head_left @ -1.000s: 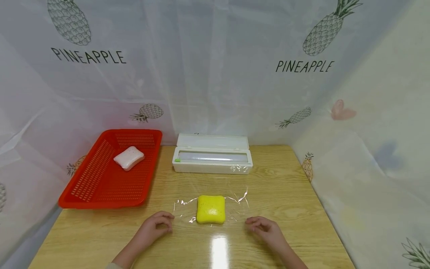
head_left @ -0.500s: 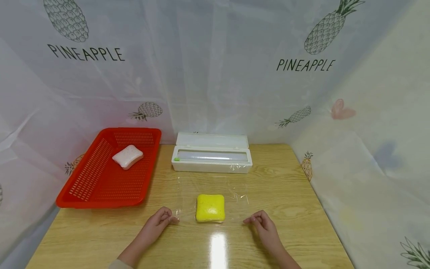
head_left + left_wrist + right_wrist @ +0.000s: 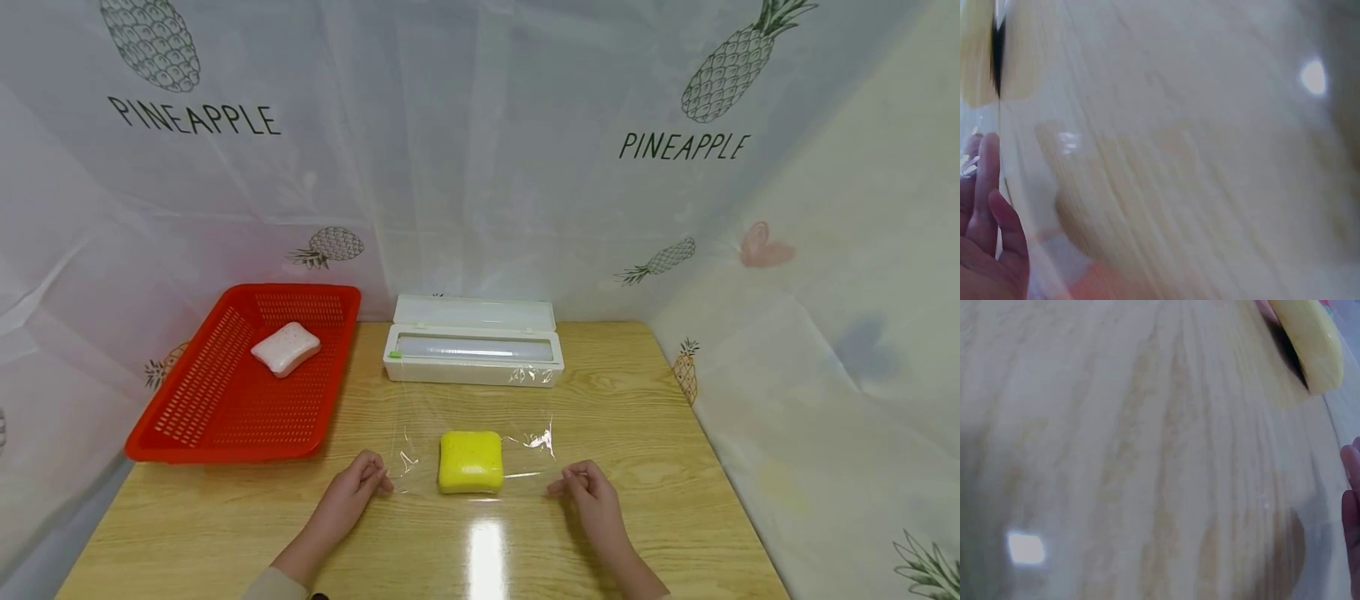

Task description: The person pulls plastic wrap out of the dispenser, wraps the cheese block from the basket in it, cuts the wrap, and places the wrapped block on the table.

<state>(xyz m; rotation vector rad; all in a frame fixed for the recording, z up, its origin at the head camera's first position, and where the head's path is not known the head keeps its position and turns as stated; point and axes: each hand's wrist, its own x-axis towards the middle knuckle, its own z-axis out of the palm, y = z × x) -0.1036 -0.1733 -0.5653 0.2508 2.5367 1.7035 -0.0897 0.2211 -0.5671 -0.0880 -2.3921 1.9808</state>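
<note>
A yellow pillow-shaped block (image 3: 471, 462), like a bar of soap, lies on a sheet of clear cling film (image 3: 525, 458) on the wooden table. At the film's near left corner, my left hand (image 3: 352, 492) pinches the edge between thumb and fingers. On the opposite side my right hand (image 3: 597, 508) pinches the near right corner the same way. Film glints beside the fingers (image 3: 988, 162) in the left wrist view. Only fingertips of the right hand (image 3: 1352, 494) show at that wrist view's edge, with the yellow block (image 3: 1313, 344) beyond.
Behind the block stands a white cling film dispenser (image 3: 474, 372), its lid up and a roll inside. A red plastic basket (image 3: 225, 454) at the left holds a white block (image 3: 287, 348). A pineapple-print curtain (image 3: 480, 167) hangs along the table's back and sides.
Both hands have moved slightly away from me and now pinch the film's near corners. The film's creases have shifted around the yellow block, which stays in place.
</note>
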